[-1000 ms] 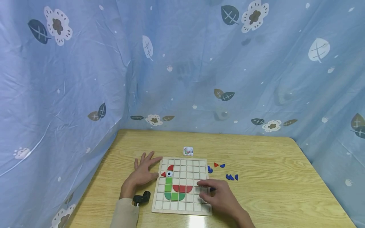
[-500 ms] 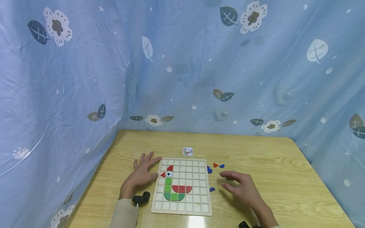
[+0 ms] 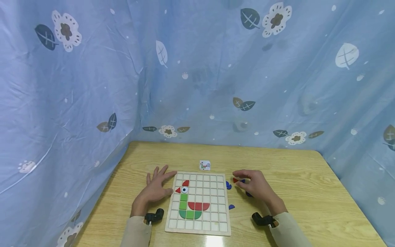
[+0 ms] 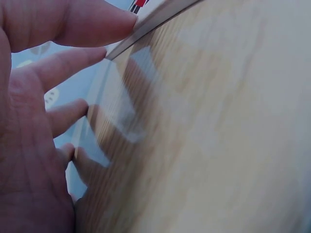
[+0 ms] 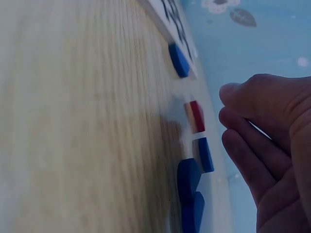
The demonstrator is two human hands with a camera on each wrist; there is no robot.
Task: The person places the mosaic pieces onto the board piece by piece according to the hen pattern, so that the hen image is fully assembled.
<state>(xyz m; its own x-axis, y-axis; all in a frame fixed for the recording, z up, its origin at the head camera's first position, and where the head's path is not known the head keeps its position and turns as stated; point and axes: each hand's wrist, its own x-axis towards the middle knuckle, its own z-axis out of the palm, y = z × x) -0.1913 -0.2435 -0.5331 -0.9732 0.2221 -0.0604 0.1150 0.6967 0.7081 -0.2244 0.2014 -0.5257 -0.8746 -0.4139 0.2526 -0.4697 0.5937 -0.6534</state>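
My left hand (image 3: 154,191) rests at the left edge of the wooden grid board (image 3: 213,228), fingers spread, with thumb and index fingertip at its rim. On the board lies a bird figure of red, green and white pieces, including a round eye piece (image 3: 184,189). My right hand (image 3: 258,187) hovers with bent fingers over a red triangle (image 3: 235,180) and a blue piece (image 3: 243,180), right of the board. From the right wrist, the red triangle (image 5: 196,116) lies on the table, apart from the fingertips, and nothing shows between thumb and fingers.
Two blue pieces (image 3: 228,185) lie at the board's right edge, and another blue piece (image 3: 231,207) lies lower down. More blue is partly hidden under the right hand. A small pattern card (image 3: 205,165) lies behind the board on the wooden table (image 3: 277,161). A blue curtain (image 3: 197,68) surrounds it.
My right hand has left the board's right side, moved right, then up to the red triangle. This uncovered a blue piece beside the board. My left hand has stayed at the board's edge.
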